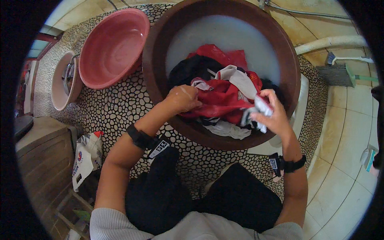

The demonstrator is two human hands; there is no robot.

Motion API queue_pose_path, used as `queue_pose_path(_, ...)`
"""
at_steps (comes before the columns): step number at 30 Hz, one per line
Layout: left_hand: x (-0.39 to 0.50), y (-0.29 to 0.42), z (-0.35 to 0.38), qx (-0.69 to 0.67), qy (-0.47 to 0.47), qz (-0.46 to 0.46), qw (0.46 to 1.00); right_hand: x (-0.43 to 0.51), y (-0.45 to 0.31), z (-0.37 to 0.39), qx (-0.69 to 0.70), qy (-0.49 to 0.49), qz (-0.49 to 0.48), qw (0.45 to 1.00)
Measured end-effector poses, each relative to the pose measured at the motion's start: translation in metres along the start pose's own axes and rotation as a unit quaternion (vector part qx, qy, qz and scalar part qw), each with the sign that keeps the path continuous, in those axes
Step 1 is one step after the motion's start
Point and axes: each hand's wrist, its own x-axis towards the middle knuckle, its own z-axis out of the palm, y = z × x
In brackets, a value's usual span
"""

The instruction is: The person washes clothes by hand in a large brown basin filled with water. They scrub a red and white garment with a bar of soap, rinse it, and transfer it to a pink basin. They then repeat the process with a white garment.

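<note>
A large brown basin (159, 60) of cloudy water (225, 33) stands before me, with wet clothes heaped on its near side. My left hand (183, 97) grips a red garment (220, 93) with white parts at its left end. At the other end, my right hand (273, 115) holds a bunched white part (262, 108) of what looks like the same garment, blurred by motion. Red cloth stretches between both hands. Behind it lie a black garment (192, 67) and another red cloth (213, 54). A whitish cloth (229, 129) rests against the basin's near wall.
To the left are a pink basin (112, 49) and a smaller pale basin (57, 87) with a hose (67, 78) in it. A plastic bag (87, 159) sits by a brown cabinet (45, 144). At right, a pale pipe (330, 43) and brushes (345, 58) lie near the tiled wall (336, 126).
</note>
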Motion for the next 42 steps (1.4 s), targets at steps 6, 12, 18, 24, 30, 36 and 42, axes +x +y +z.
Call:
queue_pose_path(6, 0.029, 0.012, -0.004, 0.039, 0.255, 0.132, 0.957, -0.008, -0.010, -0.004, -0.205, 0.084, -0.026, 0.975)
queue_pose_path(12, 0.085, 0.049, 0.007, 0.131, 0.229, 0.207, 0.942, -0.002, -0.032, -0.010, -0.404, -0.070, 0.162, 0.898)
queue_pose_path(18, 0.087, 0.056, -0.006, 0.069, 0.210, 0.204, 0.954, -0.015, -0.041, -0.061, -0.254, 0.202, 0.077, 0.943)
queue_pose_path(24, 0.030, 0.065, -0.083, -0.124, 0.363, 0.251, 0.889, -0.019, -0.061, -0.105, 0.174, 0.260, -0.001, 0.950)
queue_pose_path(30, -0.020, 0.114, -0.090, -0.149, 0.305, 0.289, 0.895, 0.007, -0.080, -0.030, 0.230, 0.098, -0.092, 0.964)
queue_pose_path(36, -0.022, 0.123, -0.046, -0.154, 0.361, 0.401, 0.827, 0.017, -0.065, 0.016, 0.267, 0.174, 0.053, 0.946)
queue_pose_path(42, -0.029, 0.132, -0.051, -0.153, 0.356, 0.399, 0.831, 0.006, -0.152, -0.082, 0.420, 0.278, -0.054, 0.862)
